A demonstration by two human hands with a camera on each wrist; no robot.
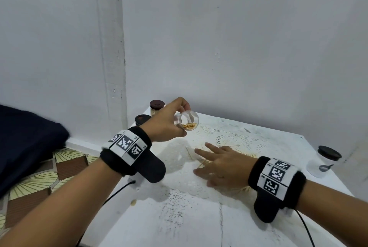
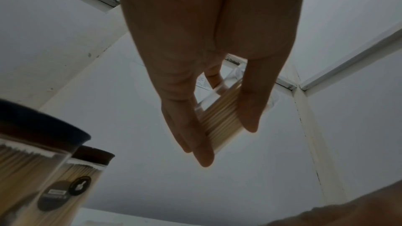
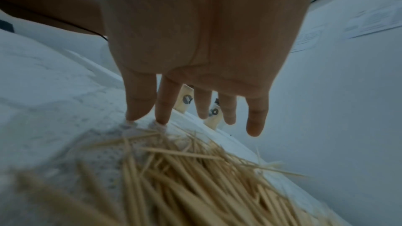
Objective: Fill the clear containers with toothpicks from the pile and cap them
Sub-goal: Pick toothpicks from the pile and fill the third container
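Toothpicks of pale wood (image 1: 244, 188) lie under my spread right hand (image 1: 221, 164); my left hand (image 1: 167, 122) pinches the clear round plastic container (image 1: 188, 120), mouth toward them.

Toothpick pile (image 1: 242, 188) mid-table (image 1: 199, 216); capped containers (image 1: 157, 107) far-left corner.
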